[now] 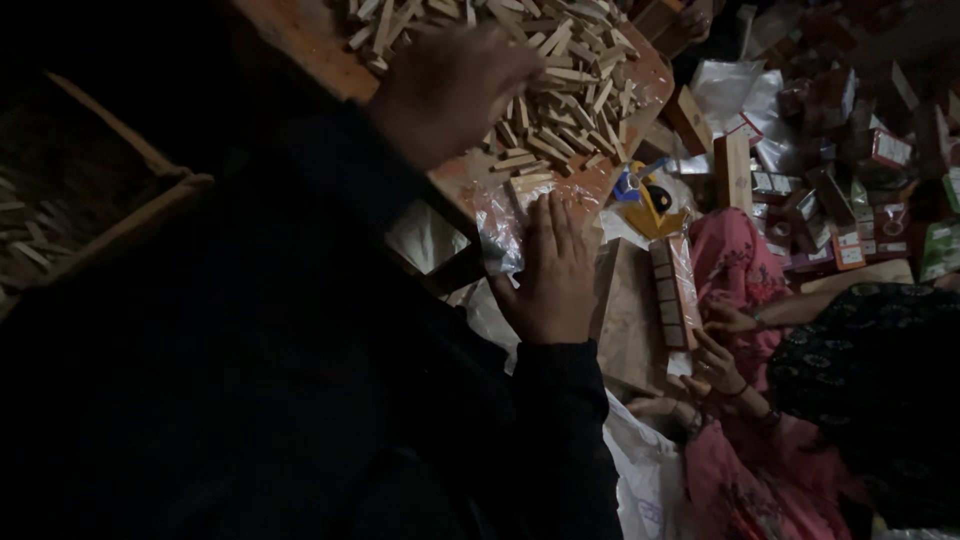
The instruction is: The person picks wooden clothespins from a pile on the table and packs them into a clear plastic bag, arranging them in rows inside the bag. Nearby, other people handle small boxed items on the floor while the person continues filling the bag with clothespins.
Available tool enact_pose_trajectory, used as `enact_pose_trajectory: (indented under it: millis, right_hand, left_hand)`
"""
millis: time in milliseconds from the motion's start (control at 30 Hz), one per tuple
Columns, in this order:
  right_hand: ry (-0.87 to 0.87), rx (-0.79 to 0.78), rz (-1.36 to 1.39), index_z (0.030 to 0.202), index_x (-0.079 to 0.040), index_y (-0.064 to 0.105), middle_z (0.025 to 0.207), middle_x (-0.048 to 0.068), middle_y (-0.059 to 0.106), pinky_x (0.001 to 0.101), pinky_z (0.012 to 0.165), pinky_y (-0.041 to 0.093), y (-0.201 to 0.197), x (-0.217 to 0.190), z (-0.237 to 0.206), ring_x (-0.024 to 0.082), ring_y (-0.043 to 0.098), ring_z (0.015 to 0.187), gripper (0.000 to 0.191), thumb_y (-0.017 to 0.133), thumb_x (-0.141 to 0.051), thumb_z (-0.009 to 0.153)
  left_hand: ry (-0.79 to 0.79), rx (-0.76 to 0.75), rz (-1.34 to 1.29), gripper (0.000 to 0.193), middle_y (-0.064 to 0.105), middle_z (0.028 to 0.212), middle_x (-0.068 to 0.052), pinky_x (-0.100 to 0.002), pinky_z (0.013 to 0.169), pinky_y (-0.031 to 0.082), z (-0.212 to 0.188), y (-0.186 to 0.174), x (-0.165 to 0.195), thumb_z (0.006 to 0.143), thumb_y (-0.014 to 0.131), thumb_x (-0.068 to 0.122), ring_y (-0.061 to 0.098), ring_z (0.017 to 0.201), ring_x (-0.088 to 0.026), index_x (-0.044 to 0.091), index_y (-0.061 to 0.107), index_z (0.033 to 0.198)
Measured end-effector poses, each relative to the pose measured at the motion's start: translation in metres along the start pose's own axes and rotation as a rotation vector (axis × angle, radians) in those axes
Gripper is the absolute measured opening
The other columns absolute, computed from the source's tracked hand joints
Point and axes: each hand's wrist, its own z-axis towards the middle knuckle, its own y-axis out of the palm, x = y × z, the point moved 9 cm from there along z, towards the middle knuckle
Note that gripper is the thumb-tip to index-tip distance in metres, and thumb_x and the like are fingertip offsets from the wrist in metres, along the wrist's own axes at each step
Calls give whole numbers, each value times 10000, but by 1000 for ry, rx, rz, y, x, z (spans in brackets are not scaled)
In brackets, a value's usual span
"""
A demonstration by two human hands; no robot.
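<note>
1. The small wooden sticks (560, 100) lie heaped on the counter (310, 40); the left hand (450, 85) reaches over the heap, its grip too blurred to tell.
2. The right hand (552, 270) lies flat and released on a clear plastic bag (500, 230) at the counter's edge (apparently the bagging step).
3. Next calls for opening the bag.
4. Just beside, a co-worker's hands (720, 345) hold a filled stick pack (675, 290); small cartons (850, 180) crowd beyond.
</note>
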Motion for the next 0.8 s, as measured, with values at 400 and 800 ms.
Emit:
enact_pose_trajectory:
  millis: [400,800]
  right_hand:
    - [20,13,11,1564,34,364,1603,253,425,502,1199,322,-2,-4,0,378,408,1486,901,755,-432,900]
    - [61,-18,8,1558,10,365,1604,246,405,474,1206,321,-2,-4,1,371,391,1492,955,805,-361,795]
  left_hand:
    - [-156,-150,-176,247,745,1045,-120,-441,794,590,-101,-17,41,891,727,166,699,935,-291,79,767,1118]
    - [-176,-322,-102,142,660,989,-148,-430,759,593,-85,33,67,891,712,164,664,960,-305,37,736,951]
